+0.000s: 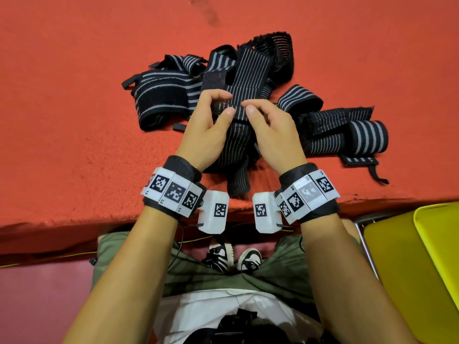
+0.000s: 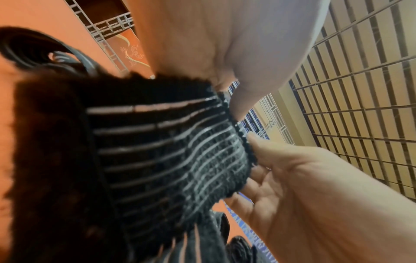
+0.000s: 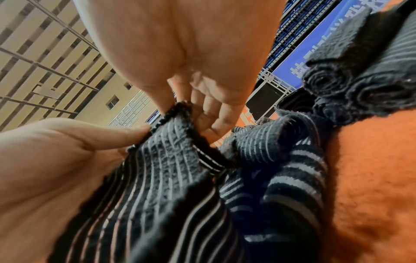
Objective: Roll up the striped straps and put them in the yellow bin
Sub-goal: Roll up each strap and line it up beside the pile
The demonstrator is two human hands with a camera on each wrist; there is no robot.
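A heap of black straps with grey stripes (image 1: pixel 164 95) lies on the red carpeted table (image 1: pixel 74 83). One long thin-striped strap (image 1: pixel 238 145) runs from the heap toward the table's front edge. My left hand (image 1: pixel 227 104) and right hand (image 1: pixel 248 107) both pinch its fold, thumbs side by side. In the left wrist view the strap (image 2: pixel 168 151) is nipped by my left thumb (image 2: pixel 238 106). In the right wrist view my right hand (image 3: pixel 175 105) grips the strap's edge (image 3: pixel 171 142). The yellow bin (image 1: pixel 397 269) sits low at the right, below table level.
A rolled strap (image 1: pixel 367 137) lies at the right of the heap, with loose tabs beside it. The table's front edge (image 1: pixel 99 219) runs just under my wrists. My legs and shoes (image 1: pixel 233 256) are below it. Bare red cloth lies left and far.
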